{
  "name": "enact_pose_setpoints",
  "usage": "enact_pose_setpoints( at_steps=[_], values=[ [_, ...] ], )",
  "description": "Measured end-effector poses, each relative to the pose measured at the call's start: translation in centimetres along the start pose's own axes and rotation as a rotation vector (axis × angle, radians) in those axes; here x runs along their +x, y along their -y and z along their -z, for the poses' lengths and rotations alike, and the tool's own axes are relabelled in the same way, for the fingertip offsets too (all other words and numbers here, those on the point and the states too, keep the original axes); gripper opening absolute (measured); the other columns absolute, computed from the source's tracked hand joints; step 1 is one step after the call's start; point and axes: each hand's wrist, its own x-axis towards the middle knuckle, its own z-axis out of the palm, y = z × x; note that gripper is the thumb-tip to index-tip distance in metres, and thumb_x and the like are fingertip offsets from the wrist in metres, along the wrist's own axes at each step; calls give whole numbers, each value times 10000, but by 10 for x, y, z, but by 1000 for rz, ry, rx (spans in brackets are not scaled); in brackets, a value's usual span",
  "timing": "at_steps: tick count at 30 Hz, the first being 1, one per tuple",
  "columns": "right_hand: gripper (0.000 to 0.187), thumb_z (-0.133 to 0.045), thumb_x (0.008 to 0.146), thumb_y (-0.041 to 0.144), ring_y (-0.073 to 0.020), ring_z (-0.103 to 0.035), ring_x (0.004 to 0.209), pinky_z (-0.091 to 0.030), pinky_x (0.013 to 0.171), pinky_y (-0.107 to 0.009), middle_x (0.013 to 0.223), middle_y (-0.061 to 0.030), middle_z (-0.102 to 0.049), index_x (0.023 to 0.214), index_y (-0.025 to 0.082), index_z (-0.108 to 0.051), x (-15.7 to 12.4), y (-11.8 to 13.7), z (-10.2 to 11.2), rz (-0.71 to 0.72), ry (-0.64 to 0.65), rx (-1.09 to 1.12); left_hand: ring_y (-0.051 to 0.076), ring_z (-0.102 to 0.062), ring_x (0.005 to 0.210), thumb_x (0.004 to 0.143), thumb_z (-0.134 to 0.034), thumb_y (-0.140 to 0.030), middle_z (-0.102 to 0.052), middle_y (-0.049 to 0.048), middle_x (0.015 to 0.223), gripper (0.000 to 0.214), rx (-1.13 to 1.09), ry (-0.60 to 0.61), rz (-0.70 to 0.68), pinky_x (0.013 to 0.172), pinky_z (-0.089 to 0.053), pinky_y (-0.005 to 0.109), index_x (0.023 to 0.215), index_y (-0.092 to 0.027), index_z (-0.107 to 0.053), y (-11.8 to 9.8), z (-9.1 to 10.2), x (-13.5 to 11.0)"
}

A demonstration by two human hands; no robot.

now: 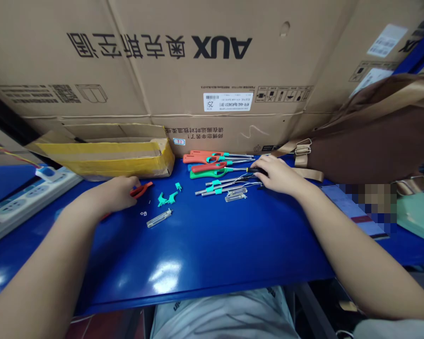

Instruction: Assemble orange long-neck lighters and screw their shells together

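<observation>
Both forearms come in from the near edge over a blue table (205,245), with a pale shirt (226,315) showing at 6 o'clock. A big cardboard box (162,70) fills the back from 10 to 1 o'clock, and a brown bag (374,141) slumps at 2 o'clock. At 10 o'clock an open carton (120,157) bound in yellow tape lies on its side; what it holds is hidden. A power strip (21,197) runs along 9 o'clock.

Long lighters (212,165), orange and green, lie stacked at 12 o'clock with loose metal tubes (226,186) and thin wires just in front. The right hand (279,176) rests on that pile, fingers bent down over a black tip; whether they pinch it I cannot tell. The left hand (118,193) at 10 o'clock is closed round an orange shell (141,189). Between the hands lie teal triggers (167,197) and a clear tube (159,218).

This looks like parts-picking, one piece held and another being felt for. Lifting anything from the pile calls for a fine pinch, as the wires cross the tubes
</observation>
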Motion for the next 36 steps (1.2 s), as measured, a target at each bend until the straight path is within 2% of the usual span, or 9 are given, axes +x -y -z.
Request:
enact_pose_setpoints(
  at_steps=[5, 10, 15, 18, 22, 24, 27, 31, 36],
  values=[
    [291, -526, 949, 263, -362, -581, 1184, -470, 997, -527, 1197, -156, -671, 1173, 178, -691, -2, -18, 11, -130, 34, -72, 324, -689, 1041, 777, -579, -138, -733, 185, 1153, 327, 1, 38, 23, 805, -495, 328, 1094, -110, -652, -2, 7, -5],
    [257, -589, 881, 217, -329, -654, 1086, -516, 876, -434, 1160, -134, -725, 1099, 189, -722, -7, -36, 10, -280, 147, -111, 321, -672, 1081, 788, -649, -219, -700, 208, 1225, 430, -15, 33, 40, 839, -495, 314, 1188, -67, -612, 5, 5, -1],
    [267, -634, 836, 204, -299, -697, 944, -513, 770, -378, 1066, -110, -766, 1078, 218, -746, -10, -44, 8, -394, 213, -125, 251, -657, 1008, 798, -679, -246, -713, 94, 1169, 465, -75, -1, 30, 838, -479, 274, 1231, -118, -567, 17, 6, -7],
    [300, -623, 822, 165, -332, -690, 991, -519, 802, -409, 1094, -132, -752, 1091, 203, -751, -10, -45, 9, -399, 201, -119, 213, -646, 965, 921, -569, -343, -707, 31, 1099, 365, -352, 9, -228, 843, -475, 266, 1229, -147, -562, 12, 15, -22],
    [333, -599, 871, 191, -359, -635, 1146, -505, 925, -449, 1237, -170, -679, 1186, 170, -705, -6, -32, 14, -319, 102, -83, 171, -623, 943, 915, -600, -284, -700, -18, 1055, 333, -536, 199, -489, 843, -472, 243, 1235, -190, -587, -18, 24, -38],
    [334, -556, 940, 251, -307, -599, 1210, -473, 1014, -414, 1279, -155, -648, 1246, 170, -662, -4, -14, 17, -251, 18, -44, 176, -627, 980, 874, -660, -262, -698, -14, 1123, 353, -550, 202, -593, 841, -467, 236, 1222, -212, -619, -41, 22, -41],
    [228, -569, 982, 366, -218, -641, 1024, -487, 951, -335, 1052, -92, -688, 1029, 176, -687, -5, 27, 17, 106, -141, 302, 163, -642, 885, 854, -714, -310, -713, -14, 1045, 374, -630, 216, -743, 760, -483, 235, 1211, -226, -639, -76, 8, -42],
    [351, -702, 899, 527, -170, -616, 890, -473, 803, -284, 965, -27, -664, 1012, 199, -645, -14, 83, 10, 394, 87, 582, 157, -669, 903, 833, -741, -253, -727, -6, 1048, 328, -779, 69, -822, 823, -509, 263, 1150, -218, -661, -114, -21, -43],
    [418, -804, 792, 520, -154, -539, 776, -382, 675, -278, 868, 2, -605, 875, 189, -561, -21, 109, 0, 426, 244, 479, 191, -664, 983, 866, -703, -204, -696, 48, 1076, 201, -779, -147, -880, 870, -521, 301, 1051, -189, -624, -133, -50, -42]
  ],
)
